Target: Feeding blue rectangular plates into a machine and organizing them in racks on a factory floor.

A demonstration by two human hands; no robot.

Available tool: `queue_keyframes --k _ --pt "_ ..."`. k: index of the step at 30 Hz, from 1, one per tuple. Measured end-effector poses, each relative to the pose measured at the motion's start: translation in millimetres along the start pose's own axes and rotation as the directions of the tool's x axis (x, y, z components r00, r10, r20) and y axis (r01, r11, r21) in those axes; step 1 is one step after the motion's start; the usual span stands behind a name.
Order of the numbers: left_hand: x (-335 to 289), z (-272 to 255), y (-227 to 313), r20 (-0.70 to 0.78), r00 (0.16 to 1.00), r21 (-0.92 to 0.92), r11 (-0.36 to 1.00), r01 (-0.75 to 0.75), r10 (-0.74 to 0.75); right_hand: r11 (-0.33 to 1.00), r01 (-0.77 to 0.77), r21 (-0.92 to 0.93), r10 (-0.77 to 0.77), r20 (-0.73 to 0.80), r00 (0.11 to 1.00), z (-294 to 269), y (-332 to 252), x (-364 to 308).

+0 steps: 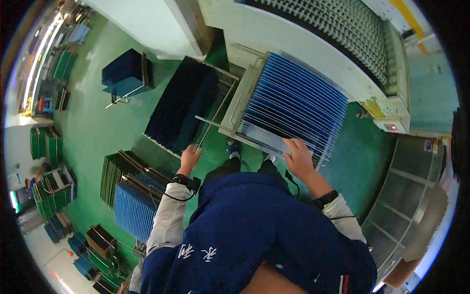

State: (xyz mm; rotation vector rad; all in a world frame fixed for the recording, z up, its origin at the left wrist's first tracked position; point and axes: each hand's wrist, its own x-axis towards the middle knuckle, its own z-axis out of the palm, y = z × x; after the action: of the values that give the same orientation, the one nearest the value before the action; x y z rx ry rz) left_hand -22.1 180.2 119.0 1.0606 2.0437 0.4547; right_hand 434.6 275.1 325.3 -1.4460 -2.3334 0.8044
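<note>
In the head view, looks down on racked blue panels point(296, 95), with dark panels point(178, 105) just left of them, too dim to separate. Bends the left hand point(191, 156) at a thin metal bar point(207, 131), left of the blue panels; cannot tell whether closed on it. Parts fingers and thumb of the right hand point(297, 156) at the blue panels' near edge; cannot tell touch from grip. Beyond the blue panels, shows a pale roller machine point(318, 34), cut off above.
</note>
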Motion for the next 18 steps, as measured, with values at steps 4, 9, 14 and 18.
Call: queue_keyframes --k 4,9,14,18 --pt "-13 11 -53 0.258 0.932 -0.061 0.959 0.278 -0.254 0.997 -0.041 -0.064 0.038 -0.049 0.998 13 7 -6" --pt "-33 17 -47 0.216 0.926 -0.154 0.926 0.344 -0.309 0.983 -0.153 -0.099 0.151 -0.023 0.988 33 37 -6" --pt "-29 25 -64 0.204 0.938 -0.188 0.929 0.318 -0.280 0.887 -0.239 -0.396 0.290 0.073 0.954 43 32 12" --pt "-27 21 -70 0.213 0.948 -0.164 0.948 0.274 -0.237 0.868 -0.269 -0.417 0.341 0.105 0.934 52 37 20"
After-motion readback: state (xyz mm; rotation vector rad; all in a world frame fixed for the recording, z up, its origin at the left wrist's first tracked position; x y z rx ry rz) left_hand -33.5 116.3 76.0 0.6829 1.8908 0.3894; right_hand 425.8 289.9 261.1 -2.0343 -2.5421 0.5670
